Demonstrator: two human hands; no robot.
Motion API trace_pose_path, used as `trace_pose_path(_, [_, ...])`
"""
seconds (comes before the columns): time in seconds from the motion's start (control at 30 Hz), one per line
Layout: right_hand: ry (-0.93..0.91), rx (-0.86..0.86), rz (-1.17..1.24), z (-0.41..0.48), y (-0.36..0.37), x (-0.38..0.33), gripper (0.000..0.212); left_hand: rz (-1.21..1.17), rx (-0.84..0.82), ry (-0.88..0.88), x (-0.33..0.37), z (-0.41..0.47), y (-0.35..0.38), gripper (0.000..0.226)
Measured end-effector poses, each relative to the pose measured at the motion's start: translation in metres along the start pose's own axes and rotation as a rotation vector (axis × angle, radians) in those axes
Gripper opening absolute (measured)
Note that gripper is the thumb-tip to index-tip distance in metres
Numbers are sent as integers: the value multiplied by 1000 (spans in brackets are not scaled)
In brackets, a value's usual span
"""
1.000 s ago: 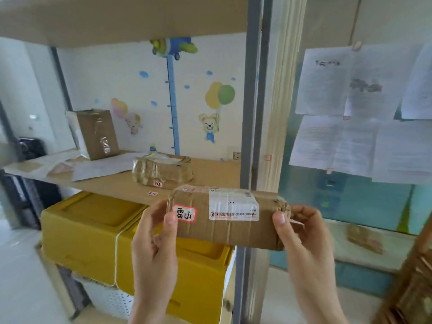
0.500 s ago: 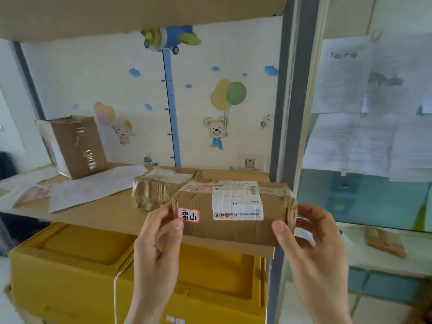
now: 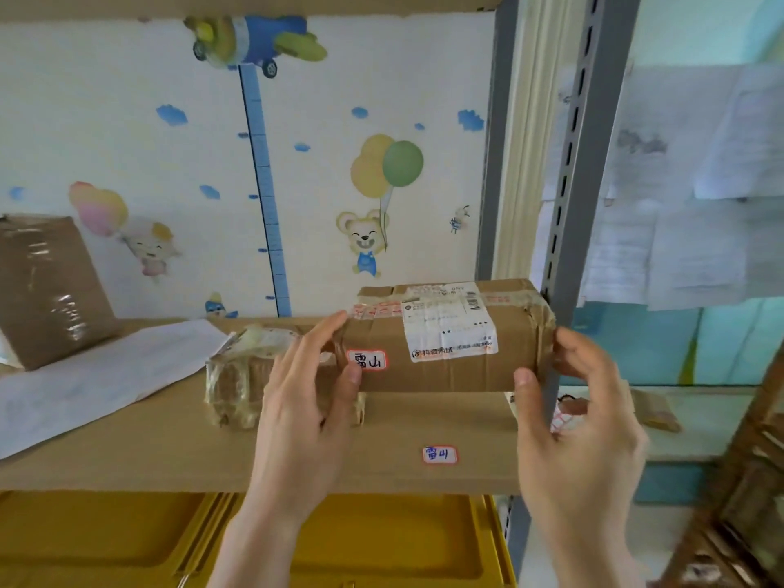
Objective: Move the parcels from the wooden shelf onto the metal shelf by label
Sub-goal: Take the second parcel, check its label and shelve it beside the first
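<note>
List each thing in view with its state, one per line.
Long parcel: lying flat on shelf board, held at both ends.
Left hand: gripping its left end.
Right hand: gripping its right end.
Taped parcel: lying on board, partly behind left hand.
Brown box: standing tilted at left.
Paper sheet: lying flat.
Shelf label: stuck to board's front.

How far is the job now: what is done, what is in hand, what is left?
Done: one taped parcel already lies on the shelf board. In hand: the left hand and right hand hold the long parcel above the matching shelf label. Left: releasing it; other parcels are out of view.
</note>
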State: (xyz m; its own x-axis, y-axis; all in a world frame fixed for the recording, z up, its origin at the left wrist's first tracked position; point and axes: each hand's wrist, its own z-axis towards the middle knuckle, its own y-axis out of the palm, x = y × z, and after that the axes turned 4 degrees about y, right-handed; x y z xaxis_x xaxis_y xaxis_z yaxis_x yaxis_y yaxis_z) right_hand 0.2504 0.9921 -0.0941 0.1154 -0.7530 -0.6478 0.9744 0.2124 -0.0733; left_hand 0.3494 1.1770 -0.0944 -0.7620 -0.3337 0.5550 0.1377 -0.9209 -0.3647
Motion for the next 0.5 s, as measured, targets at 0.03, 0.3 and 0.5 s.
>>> trace_pose_path(0.03, [11,10,-25,1,3,3,39,32,-20,14,0,3,0,52])
trace_pose_path(0.3, [14,56,84,13,21,13,39,110,-140,6,-7,24,-5,59])
trace_pose_path(0.5, [157,-140,339,28,29,35,49,124,-307,25,-11,40,-6,67])
